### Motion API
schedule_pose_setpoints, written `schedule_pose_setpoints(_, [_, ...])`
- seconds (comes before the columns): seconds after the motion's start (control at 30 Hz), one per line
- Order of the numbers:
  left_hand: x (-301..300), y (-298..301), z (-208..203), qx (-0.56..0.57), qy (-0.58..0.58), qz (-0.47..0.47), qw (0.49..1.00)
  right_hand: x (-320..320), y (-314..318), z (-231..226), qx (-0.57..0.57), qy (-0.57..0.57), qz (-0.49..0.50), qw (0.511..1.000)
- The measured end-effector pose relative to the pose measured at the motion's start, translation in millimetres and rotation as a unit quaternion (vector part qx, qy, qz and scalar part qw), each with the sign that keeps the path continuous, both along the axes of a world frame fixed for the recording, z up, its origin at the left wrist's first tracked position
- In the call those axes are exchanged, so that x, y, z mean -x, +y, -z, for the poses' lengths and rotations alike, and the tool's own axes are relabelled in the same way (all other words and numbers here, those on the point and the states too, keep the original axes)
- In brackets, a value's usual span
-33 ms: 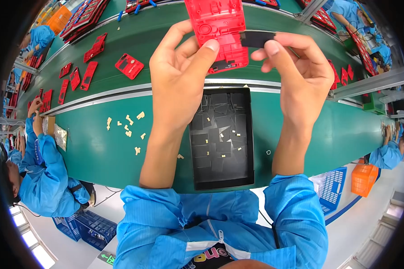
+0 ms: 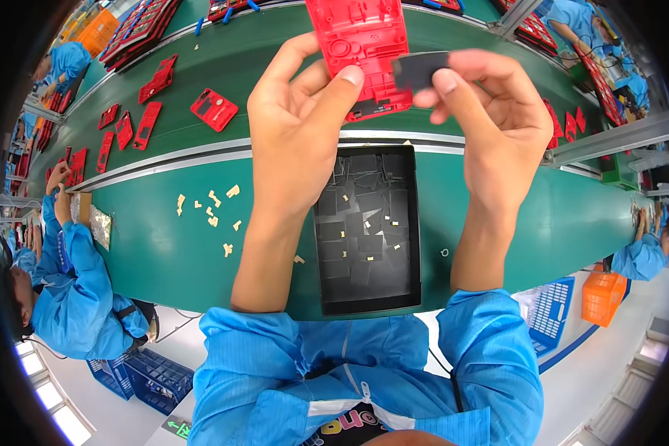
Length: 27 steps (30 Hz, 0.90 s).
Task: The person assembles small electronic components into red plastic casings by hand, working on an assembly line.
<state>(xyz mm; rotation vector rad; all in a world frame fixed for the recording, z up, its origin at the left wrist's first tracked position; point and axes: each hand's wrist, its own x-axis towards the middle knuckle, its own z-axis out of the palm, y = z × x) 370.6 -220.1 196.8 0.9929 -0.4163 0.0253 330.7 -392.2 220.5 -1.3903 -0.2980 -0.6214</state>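
My left hand point(image 2: 305, 111) grips a red plastic housing point(image 2: 349, 30) by its lower part, with the thumb pressed on its ribbed inner face. In my right hand point(image 2: 490, 111) a thin black rectangular sheet point(image 2: 421, 70) is pinched between thumb and fingers. The sheet's left end overlaps the housing's right edge in view; whether the two touch I cannot tell. Below the hands, a black tray point(image 2: 415, 223) stands on the green table point(image 2: 572, 223), holding several black sheets with small pale tabs.
Small cream-coloured pieces point(image 2: 212, 221) lie scattered left of the tray. Beyond a metal rail point(image 2: 193, 154), several red housings point(image 2: 214, 110) rest on a dark green belt point(image 2: 267, 30). A co-worker in blue point(image 2: 74, 290) sits at the left. Blue point(image 2: 554, 316) and orange crates point(image 2: 602, 297) stand lower right.
The black sheet has tilted in my right fingers, so more of its flat face shows, and its end has moved slightly left. My left hand and the red housing look unmoved.
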Motion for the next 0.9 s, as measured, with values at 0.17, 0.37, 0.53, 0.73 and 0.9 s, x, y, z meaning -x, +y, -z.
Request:
schedule_pose_setpoints(0.17, [3, -1, -3, 0.006, -0.004, 0.004, 1.000, -2, 5, 5, 0.005, 0.037, 0.000, 0.999])
schedule_pose_setpoints(0.37, [2, 0, -1, 0.008, -0.008, 0.002, 1.000, -1, 12, 4, -0.012, 0.065, 0.003, 0.998])
schedule_pose_setpoints(0.53, [3, -1, -1, 0.016, -0.017, 0.003, 1.000, -1, 14, 6, 0.013, 0.083, 0.014, 0.996])
schedule_pose_setpoints(0.73, [3, 0, -1, 0.014, -0.014, 0.008, 1.000, -2, 13, 8, 0.025, 0.075, 0.023, 0.997])
schedule_pose_setpoints(0.9, [7, -1, -2, -0.007, -0.003, -0.008, 1.000, -7, 17, 20, 0.078, 0.024, 0.088, 0.993])
